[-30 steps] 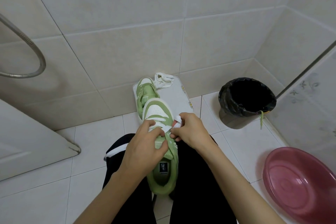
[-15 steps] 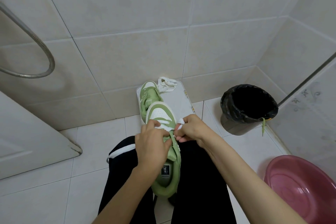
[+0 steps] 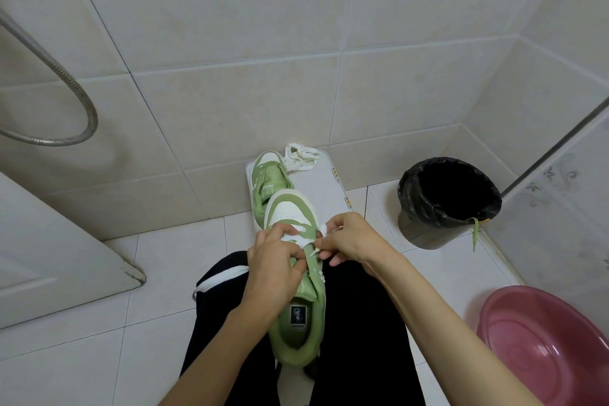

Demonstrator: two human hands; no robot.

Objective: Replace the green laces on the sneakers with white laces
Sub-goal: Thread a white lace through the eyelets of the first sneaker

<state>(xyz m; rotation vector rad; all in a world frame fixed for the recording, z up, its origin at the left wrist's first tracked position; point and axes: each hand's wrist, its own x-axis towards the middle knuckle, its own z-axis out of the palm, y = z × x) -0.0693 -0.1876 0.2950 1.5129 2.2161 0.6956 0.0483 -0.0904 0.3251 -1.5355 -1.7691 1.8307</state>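
A green and white sneaker (image 3: 296, 323) lies on my lap, toe pointing away. My left hand (image 3: 273, 270) grips its tongue and left side near the lower eyelets. My right hand (image 3: 352, 241) pinches the end of a white lace (image 3: 304, 241) that crosses the lowest eyelets. The second green sneaker (image 3: 268, 180) stands on a white stool (image 3: 326, 184) against the wall, with a bundle of white lace (image 3: 301, 158) beside it. A green lace (image 3: 475, 236) hangs over the rim of the black bin (image 3: 448, 198).
A pink basin (image 3: 543, 346) sits on the floor at the right. A shower hose (image 3: 59, 82) loops at the left wall above a white door edge (image 3: 66, 257). A glass partition (image 3: 560, 191) runs along the right. White tiles cover the floor and walls.
My hands have stayed at the sneaker's lower eyelets; the right hand's fingers have shifted along the white lace end. The view has tilted slightly upward.
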